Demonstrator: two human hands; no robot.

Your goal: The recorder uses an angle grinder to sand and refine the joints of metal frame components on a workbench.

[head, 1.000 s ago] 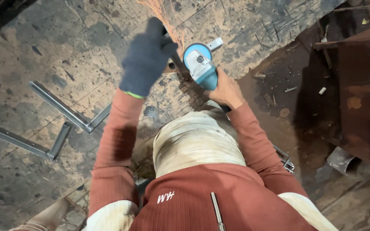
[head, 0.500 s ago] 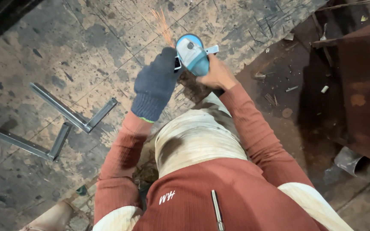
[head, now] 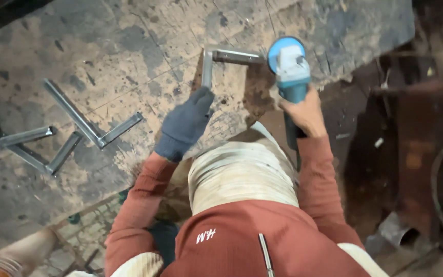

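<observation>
The right hand, bare, is wrapped around the body of a blue angle grinder, fingers closed tight on the grip, with the round guard at the corner of an L-shaped steel piece. That piece lies on the worn, stained table near its right edge, one leg running toward the grinder and the other pointing back toward the person. The left hand, in a dark knitted glove, rests on the lower end of that near leg — fingers curled down over it, pinning it to the table rather than gripping around it, as far as the view shows.

Judging by how things lie, the work is partway through: the grinder's disc sits at the joint of this bracket, so this corner looks like the one being dressed. No sparks show, and the disc itself is hidden under the guard, so whether it is cutting cannot be told. Well apart, toward the table's left edge, several more angled steel pieces lie in a loose group — whether those are finished or waiting is not visible from here.
</observation>
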